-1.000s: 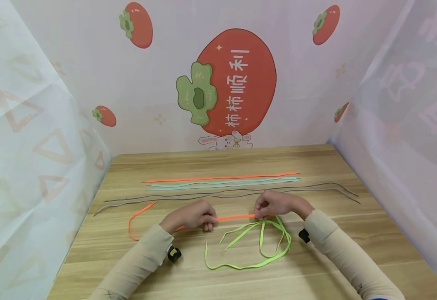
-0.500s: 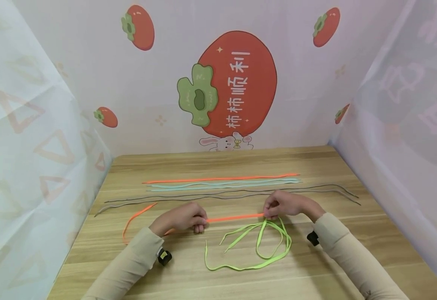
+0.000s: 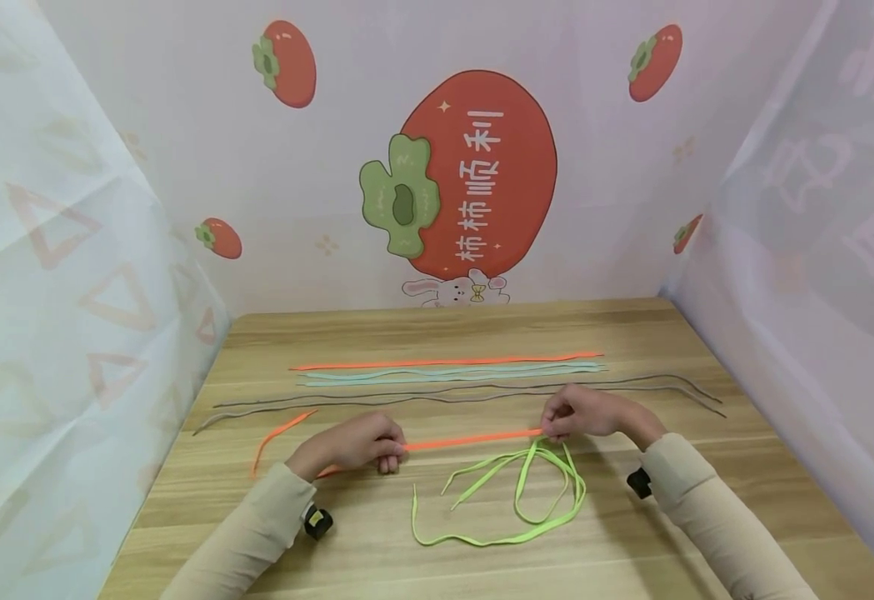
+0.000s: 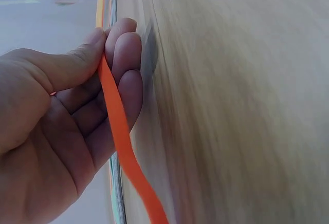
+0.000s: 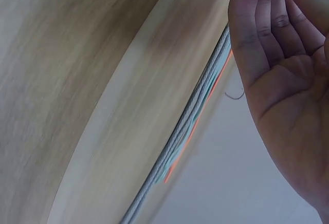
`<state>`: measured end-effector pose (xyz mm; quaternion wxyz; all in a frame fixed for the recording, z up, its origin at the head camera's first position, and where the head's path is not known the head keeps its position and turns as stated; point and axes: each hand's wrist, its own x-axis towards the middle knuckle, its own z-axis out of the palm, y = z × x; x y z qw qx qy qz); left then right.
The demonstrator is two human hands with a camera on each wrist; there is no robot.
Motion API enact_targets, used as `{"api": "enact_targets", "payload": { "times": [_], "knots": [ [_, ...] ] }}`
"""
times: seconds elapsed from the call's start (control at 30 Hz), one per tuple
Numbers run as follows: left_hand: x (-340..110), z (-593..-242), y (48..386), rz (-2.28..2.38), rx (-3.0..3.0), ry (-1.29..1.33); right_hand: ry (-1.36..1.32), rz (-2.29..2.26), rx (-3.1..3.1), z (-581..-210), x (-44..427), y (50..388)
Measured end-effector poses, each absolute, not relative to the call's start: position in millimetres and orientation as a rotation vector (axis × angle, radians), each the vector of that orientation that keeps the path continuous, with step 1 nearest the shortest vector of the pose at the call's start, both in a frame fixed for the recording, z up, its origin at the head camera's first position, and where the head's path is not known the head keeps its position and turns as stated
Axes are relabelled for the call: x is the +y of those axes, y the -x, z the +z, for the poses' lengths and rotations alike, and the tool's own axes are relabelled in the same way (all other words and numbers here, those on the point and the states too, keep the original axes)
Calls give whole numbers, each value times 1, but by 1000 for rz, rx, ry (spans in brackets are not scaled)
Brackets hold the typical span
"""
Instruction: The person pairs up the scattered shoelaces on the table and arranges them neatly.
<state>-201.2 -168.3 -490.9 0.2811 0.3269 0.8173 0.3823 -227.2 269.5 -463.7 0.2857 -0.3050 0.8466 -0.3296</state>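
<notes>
An orange shoelace point(image 3: 474, 439) is stretched nearly straight between the two hands, a little above the table. My left hand point(image 3: 362, 442) pinches it between thumb and fingers; in the left wrist view the flat orange lace point(image 4: 121, 131) runs down past the palm. Its loose tail curves over the wood to the left of that hand. My right hand point(image 3: 582, 412) pinches the lace at the other side, and only a speck of orange shows at its fingertips in the right wrist view. Just below and left of the right hand lie yellow-green shoelaces point(image 3: 511, 540) in loose loops.
Farther back on the wooden table point(image 3: 437, 329) lie another orange shoelace point(image 3: 444, 362), light-teal laces point(image 3: 451, 372) and long grey laces point(image 3: 407, 397), all laid out sideways. A printed white backdrop point(image 3: 294, 183) encloses the back and both sides.
My hands have moved apart, the left one leftward and the right one rightward, so the stretch of orange shoelace between them is longer. The yellow-green loops near the right hand shifted slightly.
</notes>
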Motion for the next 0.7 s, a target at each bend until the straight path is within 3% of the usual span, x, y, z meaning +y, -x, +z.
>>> {"api": "enact_targets", "payload": {
  "times": [0.4,0.7],
  "knots": [
    [-208,-493,191,1067,2183,-790,784,-973,2253,-464,303,227],
    [-257,-492,187,1098,2168,-911,758,-978,2314,-463,325,222]
  ]
}}
